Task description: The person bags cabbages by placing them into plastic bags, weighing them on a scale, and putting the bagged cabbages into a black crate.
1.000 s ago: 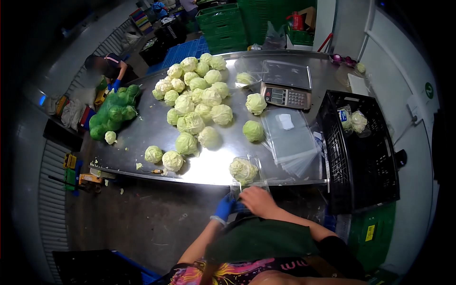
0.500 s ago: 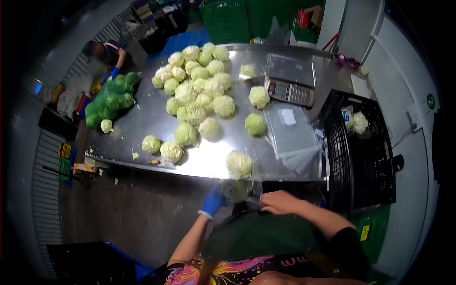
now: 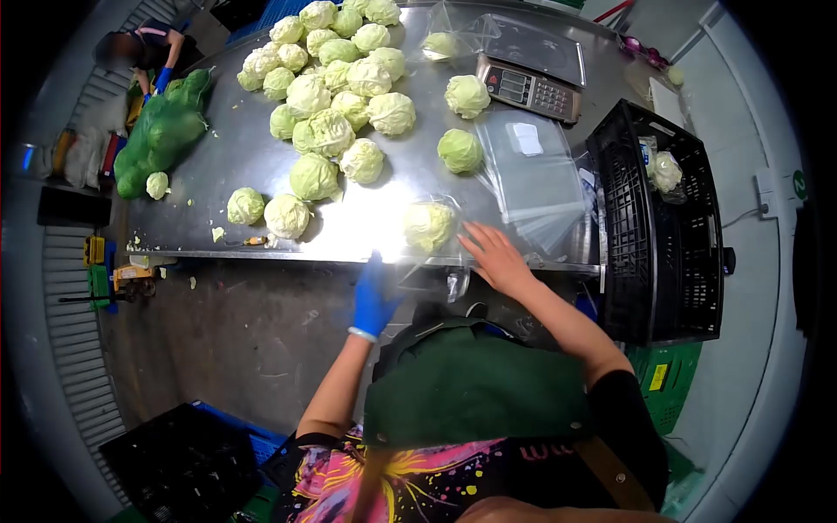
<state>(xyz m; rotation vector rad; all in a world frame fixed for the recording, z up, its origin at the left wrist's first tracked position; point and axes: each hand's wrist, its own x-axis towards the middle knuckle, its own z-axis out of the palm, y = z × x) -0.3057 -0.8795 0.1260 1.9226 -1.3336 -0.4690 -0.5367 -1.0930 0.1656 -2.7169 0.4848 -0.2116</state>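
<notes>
A pale cabbage (image 3: 427, 227) lies inside a clear plastic bag (image 3: 453, 209) at the table's front edge, and the bag's loose end hangs over that edge. My right hand (image 3: 499, 259), bare, is open beside the bagged cabbage on its right, fingers spread and fingertips close to the plastic. To the left of the bag is my left hand (image 3: 375, 298) in a blue glove, somewhat blurred, with its fingers stretched toward the table edge and the thumb apart. Whether either hand touches the plastic is hard to make out.
Several loose cabbages (image 3: 323, 131) cover the steel table (image 3: 218, 157). A scale (image 3: 529, 87), flat clear bags (image 3: 536, 183) and a black crate (image 3: 623, 227) are on the right. A knife (image 3: 253, 241) lies near the front edge. Another person (image 3: 153, 48) handles a green net sack (image 3: 166, 131).
The bagged cabbage stays at the table edge while the view tilts down. My right hand has risen from the bag's lower end to beside the cabbage, fingers spreading. My left hand has moved slightly outward.
</notes>
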